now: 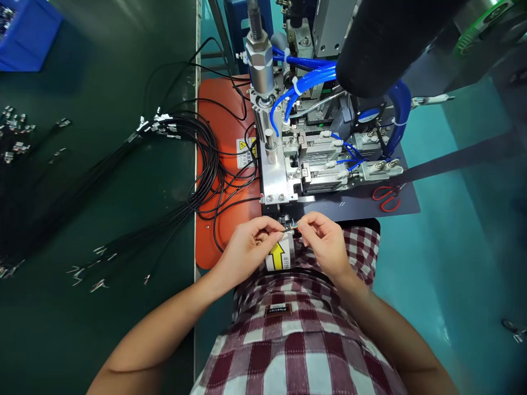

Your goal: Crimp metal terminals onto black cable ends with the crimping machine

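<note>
Left hand (251,247) was pinched on a black cable end (287,230), right hand (324,241) pinched on its thin coloured wires (295,226), small gap between the two. Cable end sat near frame centre, just below the machine's metal block (275,178). My read on risks: wires could splay or cross if the right pinch slipped; looped cable bundle (209,162), left of centre, could snag the lead.

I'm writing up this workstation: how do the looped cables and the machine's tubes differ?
The cables are black, the tubes blue. The cables lie across the dark table and orange plate, while the tubes run among the machine's metal parts. Both are long and curved.
</note>
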Motion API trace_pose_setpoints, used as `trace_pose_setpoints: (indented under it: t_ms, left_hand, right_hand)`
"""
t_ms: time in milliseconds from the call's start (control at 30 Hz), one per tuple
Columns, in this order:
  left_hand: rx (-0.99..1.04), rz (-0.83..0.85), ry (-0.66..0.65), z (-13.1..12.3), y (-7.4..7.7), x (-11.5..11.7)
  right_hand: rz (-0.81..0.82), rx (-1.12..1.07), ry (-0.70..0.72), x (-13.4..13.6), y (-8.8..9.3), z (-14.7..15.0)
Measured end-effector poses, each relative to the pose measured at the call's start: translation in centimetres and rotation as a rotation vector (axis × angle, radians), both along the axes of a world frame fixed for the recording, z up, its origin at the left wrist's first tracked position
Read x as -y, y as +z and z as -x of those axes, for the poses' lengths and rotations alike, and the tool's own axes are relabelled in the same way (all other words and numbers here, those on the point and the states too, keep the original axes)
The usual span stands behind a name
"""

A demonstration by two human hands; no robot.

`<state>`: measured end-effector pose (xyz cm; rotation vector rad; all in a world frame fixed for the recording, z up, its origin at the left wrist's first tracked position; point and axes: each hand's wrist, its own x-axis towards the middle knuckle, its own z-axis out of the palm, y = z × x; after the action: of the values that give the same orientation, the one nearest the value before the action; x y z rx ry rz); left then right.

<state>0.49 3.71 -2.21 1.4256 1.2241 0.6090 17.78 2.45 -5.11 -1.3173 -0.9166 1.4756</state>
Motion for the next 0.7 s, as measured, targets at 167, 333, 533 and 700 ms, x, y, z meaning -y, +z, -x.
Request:
trace_pose_setpoints:
  t_ms: [167,333,533,700]
  left_hand:
    - [-0.273,-0.555,-0.085,1.0,-1.8,-1.1]
    - [-0.399,-0.700,-0.283,2.3,-2.9,-2.0]
    - [-0.537,-0.762,-0.337,2.6,-3.3,-1.9]
    - [-0.569,-0.771,-0.327,2.4,-3.3,-1.7]
  right_hand:
    - [0.076,-0.095,-0.043,-1.2,-1.9,0.3]
    - [0.134,-0.072,-0.028,-1.4,-2.7,1.0]
    - [0.135,-0.017,-0.036,-1.4,-2.9,1.2]
    - [0.138,0.030,-0.025,-1.4,-2.7,1.2]
